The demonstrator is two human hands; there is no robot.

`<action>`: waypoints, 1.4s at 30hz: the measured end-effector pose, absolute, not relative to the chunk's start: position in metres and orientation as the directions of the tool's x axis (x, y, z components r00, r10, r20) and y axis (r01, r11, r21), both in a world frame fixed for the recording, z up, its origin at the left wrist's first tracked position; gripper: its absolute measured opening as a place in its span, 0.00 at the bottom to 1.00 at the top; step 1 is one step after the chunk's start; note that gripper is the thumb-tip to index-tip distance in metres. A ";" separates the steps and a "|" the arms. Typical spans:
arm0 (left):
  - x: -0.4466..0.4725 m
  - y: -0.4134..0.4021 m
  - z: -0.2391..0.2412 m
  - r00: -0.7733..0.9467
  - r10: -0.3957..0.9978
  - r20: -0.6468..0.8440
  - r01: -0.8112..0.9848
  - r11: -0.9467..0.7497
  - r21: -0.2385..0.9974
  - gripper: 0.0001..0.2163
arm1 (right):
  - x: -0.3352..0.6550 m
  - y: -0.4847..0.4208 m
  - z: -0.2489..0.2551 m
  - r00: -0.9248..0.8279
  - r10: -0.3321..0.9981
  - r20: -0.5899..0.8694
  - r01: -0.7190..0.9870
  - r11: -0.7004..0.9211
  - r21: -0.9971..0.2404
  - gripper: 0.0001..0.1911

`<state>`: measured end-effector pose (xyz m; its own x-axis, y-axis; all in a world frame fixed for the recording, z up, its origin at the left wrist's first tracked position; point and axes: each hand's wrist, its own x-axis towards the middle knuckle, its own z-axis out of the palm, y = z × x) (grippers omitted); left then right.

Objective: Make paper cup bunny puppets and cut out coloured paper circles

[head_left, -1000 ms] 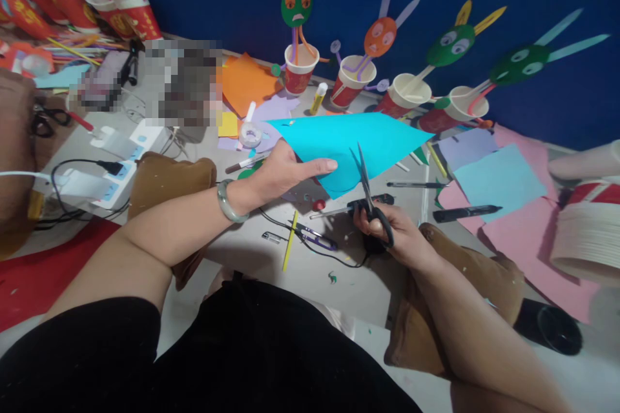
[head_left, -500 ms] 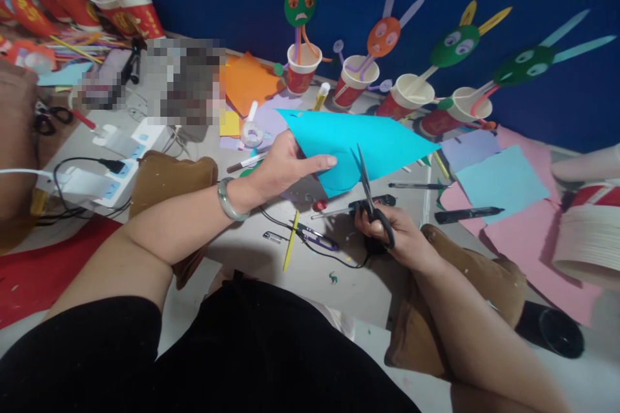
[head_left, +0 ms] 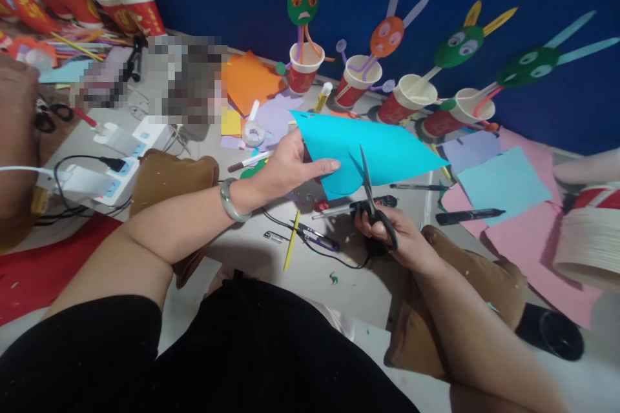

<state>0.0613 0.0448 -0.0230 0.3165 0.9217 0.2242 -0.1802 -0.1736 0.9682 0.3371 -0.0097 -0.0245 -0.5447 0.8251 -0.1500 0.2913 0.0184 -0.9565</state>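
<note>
My left hand [head_left: 295,171] pinches a sheet of bright blue paper [head_left: 361,145] near its left corner, thumb on the front and the other fingers hidden behind. In my right hand [head_left: 387,232] is a pair of black-handled scissors [head_left: 370,193], blades pointing up and slightly parted. The blades reach the lower edge of the paper, where a rounded cut outline shows below my left thumb. Beneath the paper on the table lie a yellow strip [head_left: 291,242], purple thread snips [head_left: 317,237] and a pen [head_left: 334,211].
Red paper cups with cut-paper rabbit-eared heads, one with a green face [head_left: 303,3], stand along the blue wall. A white power strip [head_left: 130,158] with plugs is at left. Pink paper [head_left: 526,239], a black marker [head_left: 469,215] and stacked paper cups [head_left: 588,239] are at right.
The blue paper and my left hand have shifted slightly to the right. The scissors stay at the paper's lower edge, nearly unmoved.
</note>
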 end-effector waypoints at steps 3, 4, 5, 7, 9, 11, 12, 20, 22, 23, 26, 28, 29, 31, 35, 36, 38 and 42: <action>0.061 0.044 -0.023 0.340 0.916 0.211 -0.182 -0.156 0.971 0.34 | 0.337 -0.010 -0.024 -0.544 0.827 -0.142 0.289 0.026 -0.957 0.41; 0.061 0.045 -0.023 0.337 0.918 0.209 -0.180 -0.155 0.971 0.34 | 0.337 -0.010 -0.024 -0.543 0.827 -0.143 0.290 0.025 -0.957 0.41; 0.061 0.045 -0.024 0.332 0.920 0.209 -0.177 -0.156 0.972 0.35 | 0.337 -0.010 -0.024 -0.543 0.828 -0.143 0.291 0.025 -0.956 0.41; 0.061 0.046 -0.025 0.322 0.922 0.212 -0.171 -0.164 0.972 0.36 | 0.337 -0.010 -0.024 -0.541 0.829 -0.142 0.289 0.025 -0.957 0.41; 0.062 0.047 -0.027 0.317 0.920 0.230 -0.176 -0.181 0.968 0.37 | 0.337 -0.010 -0.023 -0.537 0.832 -0.141 0.285 0.021 -0.958 0.41; 0.061 0.048 -0.028 0.311 0.917 0.251 -0.184 -0.201 0.962 0.38 | 0.337 -0.010 -0.023 -0.531 0.834 -0.149 0.289 0.013 -0.957 0.42; 0.061 0.048 -0.028 0.309 0.914 0.262 -0.189 -0.211 0.959 0.37 | 0.336 -0.010 -0.022 -0.528 0.836 -0.152 0.292 0.011 -0.956 0.42; 0.057 0.055 -0.044 0.304 0.878 0.369 -0.208 -0.317 0.925 0.38 | 0.336 -0.011 -0.021 -0.528 0.832 -0.168 0.305 0.002 -0.952 0.43; 0.057 0.057 -0.050 0.303 0.875 0.378 -0.211 -0.325 0.922 0.38 | 0.335 -0.011 -0.020 -0.528 0.832 -0.172 0.309 -0.001 -0.951 0.43; 0.056 0.058 -0.051 0.305 0.875 0.376 -0.212 -0.322 0.923 0.38 | 0.335 -0.011 -0.020 -0.527 0.832 -0.176 0.311 -0.004 -0.951 0.42; 0.056 0.059 -0.053 0.316 0.879 0.357 -0.212 -0.302 0.930 0.37 | 0.335 -0.012 -0.019 -0.520 0.832 -0.192 0.315 -0.022 -0.949 0.42; 0.056 0.058 -0.052 0.321 0.881 0.348 -0.212 -0.292 0.933 0.37 | 0.336 -0.012 -0.019 -0.519 0.832 -0.195 0.315 -0.026 -0.949 0.42; 0.057 0.057 -0.052 0.320 0.881 0.348 -0.213 -0.291 0.933 0.37 | 0.336 -0.012 -0.019 -0.520 0.832 -0.194 0.314 -0.025 -0.949 0.42; 0.057 0.056 -0.050 0.315 0.881 0.353 -0.216 -0.295 0.931 0.37 | 0.337 -0.012 -0.019 -0.522 0.832 -0.190 0.311 -0.022 -0.950 0.42; 0.058 0.055 -0.049 0.310 0.880 0.359 -0.219 -0.301 0.928 0.36 | 0.338 -0.012 -0.021 -0.526 0.828 -0.193 0.318 -0.019 -0.948 0.41; 0.058 0.055 -0.048 0.309 0.881 0.358 -0.216 -0.302 0.929 0.36 | 0.338 -0.012 -0.021 -0.527 0.827 -0.197 0.322 -0.020 -0.946 0.41; 0.057 0.056 -0.048 0.307 0.883 0.355 -0.209 -0.301 0.930 0.36 | 0.338 -0.012 -0.021 -0.528 0.825 -0.201 0.328 -0.020 -0.944 0.40; 0.057 0.056 -0.047 0.313 0.883 0.350 -0.201 -0.298 0.933 0.37 | 0.338 -0.012 -0.021 -0.549 0.814 -0.187 0.316 -0.004 -0.949 0.40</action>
